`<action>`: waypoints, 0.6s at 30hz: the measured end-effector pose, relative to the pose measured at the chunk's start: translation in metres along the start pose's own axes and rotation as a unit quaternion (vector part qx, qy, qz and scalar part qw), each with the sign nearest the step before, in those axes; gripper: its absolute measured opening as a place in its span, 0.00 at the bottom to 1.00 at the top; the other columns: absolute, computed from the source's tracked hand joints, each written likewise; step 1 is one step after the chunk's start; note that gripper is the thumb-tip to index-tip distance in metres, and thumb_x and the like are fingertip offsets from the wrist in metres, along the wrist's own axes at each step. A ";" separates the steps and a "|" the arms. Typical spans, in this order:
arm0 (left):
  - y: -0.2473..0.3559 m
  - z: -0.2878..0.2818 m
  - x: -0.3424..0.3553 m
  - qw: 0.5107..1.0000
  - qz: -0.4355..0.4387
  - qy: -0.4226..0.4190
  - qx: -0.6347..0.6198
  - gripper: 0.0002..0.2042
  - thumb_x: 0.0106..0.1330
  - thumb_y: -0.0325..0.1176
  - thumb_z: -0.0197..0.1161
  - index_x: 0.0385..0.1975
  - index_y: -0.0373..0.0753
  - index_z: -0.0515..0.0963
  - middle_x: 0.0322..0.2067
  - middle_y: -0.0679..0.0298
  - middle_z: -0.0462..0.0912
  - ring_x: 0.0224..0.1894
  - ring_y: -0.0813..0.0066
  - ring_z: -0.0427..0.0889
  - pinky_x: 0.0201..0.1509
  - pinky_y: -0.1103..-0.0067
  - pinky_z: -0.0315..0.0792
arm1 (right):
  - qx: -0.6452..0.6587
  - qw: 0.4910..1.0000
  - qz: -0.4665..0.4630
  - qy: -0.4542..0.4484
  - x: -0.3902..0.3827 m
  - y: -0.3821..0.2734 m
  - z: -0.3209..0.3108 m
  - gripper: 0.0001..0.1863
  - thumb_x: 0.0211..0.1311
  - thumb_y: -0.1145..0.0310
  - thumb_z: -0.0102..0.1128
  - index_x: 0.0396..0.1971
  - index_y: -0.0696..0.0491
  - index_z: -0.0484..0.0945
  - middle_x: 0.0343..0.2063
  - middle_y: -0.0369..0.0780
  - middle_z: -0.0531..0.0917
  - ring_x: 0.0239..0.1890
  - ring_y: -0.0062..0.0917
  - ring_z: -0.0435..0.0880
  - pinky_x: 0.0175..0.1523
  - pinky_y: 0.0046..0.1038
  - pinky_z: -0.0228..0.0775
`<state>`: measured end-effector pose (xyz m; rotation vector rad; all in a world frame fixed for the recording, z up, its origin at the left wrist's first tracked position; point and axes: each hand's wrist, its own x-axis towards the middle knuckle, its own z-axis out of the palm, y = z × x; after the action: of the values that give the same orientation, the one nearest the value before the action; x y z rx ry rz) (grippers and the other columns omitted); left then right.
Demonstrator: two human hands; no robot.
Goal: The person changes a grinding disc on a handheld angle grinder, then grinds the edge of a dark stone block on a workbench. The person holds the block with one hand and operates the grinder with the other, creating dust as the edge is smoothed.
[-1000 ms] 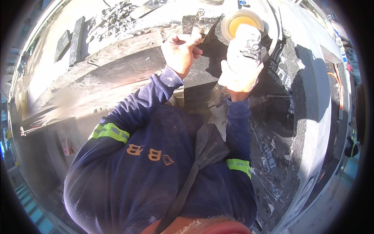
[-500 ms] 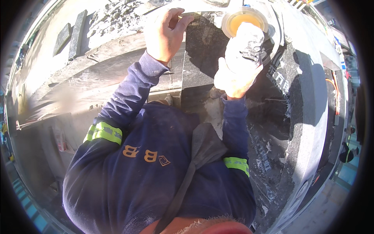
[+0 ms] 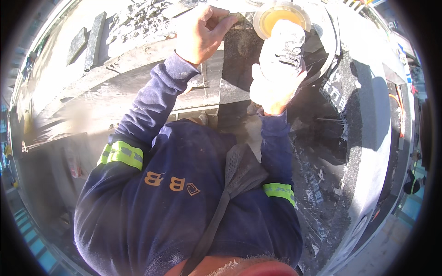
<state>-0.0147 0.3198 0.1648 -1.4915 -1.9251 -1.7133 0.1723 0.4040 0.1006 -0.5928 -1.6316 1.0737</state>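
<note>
My right hand (image 3: 276, 87) is wrapped round the body of an angle grinder (image 3: 283, 50), whitened by dust and glare. The grinder's round, orange-centred disc (image 3: 282, 17) is at its far end, over the far part of a dark stone slab (image 3: 239, 60). Whether the disc touches the stone I cannot tell. To its left, my left hand (image 3: 202, 37) has its fingers curled and thumb stretched toward the disc, with the fingertips at the slab's far left corner. It seems to grip the slab's edge there; glare blurs the contact.
A pale cord or hose (image 3: 332, 50) curves down right of the grinder. Grey rubble (image 3: 140, 20) and two stone offcuts (image 3: 94, 41) lie at the far left. Black sheeting with white dust and scraps (image 3: 317, 138) spreads at my right, beside a long pale ledge (image 3: 375, 115).
My right hand and the grinder have shifted slightly left, bringing the disc closer to my left hand. The left hand has moved a little right; its fingers stay curled.
</note>
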 end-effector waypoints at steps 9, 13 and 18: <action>-0.007 -0.002 0.003 0.986 -0.058 -0.045 -0.147 0.09 0.63 0.31 0.69 0.36 0.31 0.81 0.28 0.59 0.85 0.26 0.80 0.83 0.30 0.85 0.79 | -0.071 0.997 -0.026 0.013 -0.001 0.002 0.006 0.50 0.44 0.67 0.75 0.64 0.59 0.51 0.51 0.43 0.76 0.55 0.29 0.75 0.60 0.32 0.68; -0.008 -0.003 0.005 0.994 -0.020 -0.057 -0.095 0.09 0.63 0.32 0.69 0.36 0.32 0.82 0.25 0.61 0.84 0.24 0.81 0.82 0.28 0.84 0.77 | -0.295 0.941 -0.159 0.048 -0.001 -0.001 0.007 0.48 0.43 0.66 0.76 0.61 0.60 0.54 0.49 0.44 0.77 0.53 0.30 0.77 0.59 0.31 0.69; -0.008 -0.003 0.006 0.997 0.021 -0.048 -0.059 0.07 0.62 0.33 0.69 0.33 0.35 0.83 0.20 0.64 0.82 0.20 0.82 0.79 0.25 0.84 0.72 | -0.109 0.983 -0.133 0.060 -0.002 0.000 0.016 0.46 0.42 0.67 0.77 0.59 0.59 0.57 0.49 0.44 0.77 0.51 0.31 0.78 0.57 0.31 0.70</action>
<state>-0.0246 0.3217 0.1646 -1.6719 -1.8514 -1.7957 0.1576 0.3970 0.0985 -0.5518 -1.6788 0.6564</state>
